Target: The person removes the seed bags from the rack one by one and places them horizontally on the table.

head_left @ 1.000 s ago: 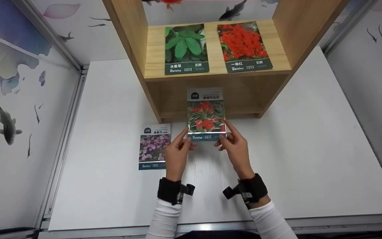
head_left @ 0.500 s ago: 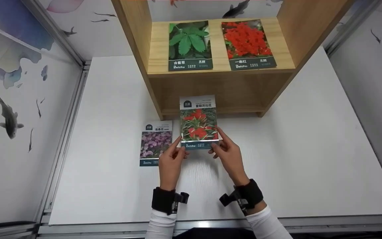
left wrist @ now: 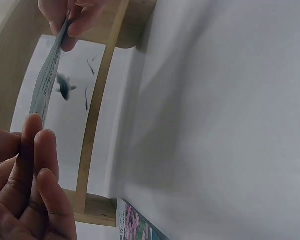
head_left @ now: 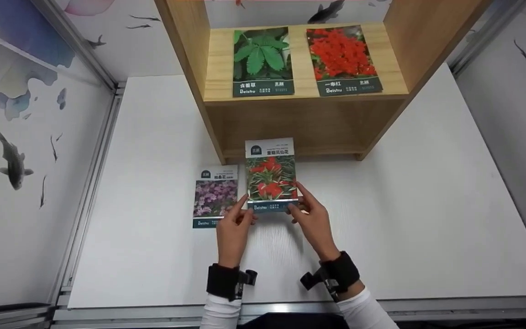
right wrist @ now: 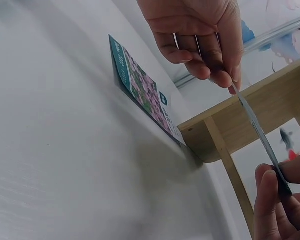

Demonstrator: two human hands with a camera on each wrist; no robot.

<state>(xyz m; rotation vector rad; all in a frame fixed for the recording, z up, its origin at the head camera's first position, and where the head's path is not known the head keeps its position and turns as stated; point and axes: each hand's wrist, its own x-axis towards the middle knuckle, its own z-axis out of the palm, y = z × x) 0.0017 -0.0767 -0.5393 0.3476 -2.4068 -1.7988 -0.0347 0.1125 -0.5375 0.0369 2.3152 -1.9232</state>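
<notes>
Both hands hold one seed packet [head_left: 270, 176] with red flowers above the white table, in front of the wooden shelf unit [head_left: 304, 109]. My left hand [head_left: 238, 214] pinches its lower left corner, and my right hand [head_left: 302, 206] pinches its lower right corner. In the left wrist view the packet [left wrist: 45, 82] shows edge-on between my left fingers [left wrist: 32, 155] and the other hand. The right wrist view shows the packet edge [right wrist: 257, 130] pinched by my right fingers [right wrist: 272, 192]. A purple-flower packet [head_left: 216, 196] lies flat on the table just left of my left hand.
On the shelf board lie a green-leaf packet [head_left: 262, 61] and a red-flower packet [head_left: 343, 59]. The white table [head_left: 427, 205] stretches to both sides. Walls painted with fish [head_left: 9, 157] close in left and right. A metal rail [head_left: 92, 183] runs along the table's left edge.
Both hands have drawn the red-flower packet a little left and nearer to me, away from the shelf opening. The grip on it is unchanged.
</notes>
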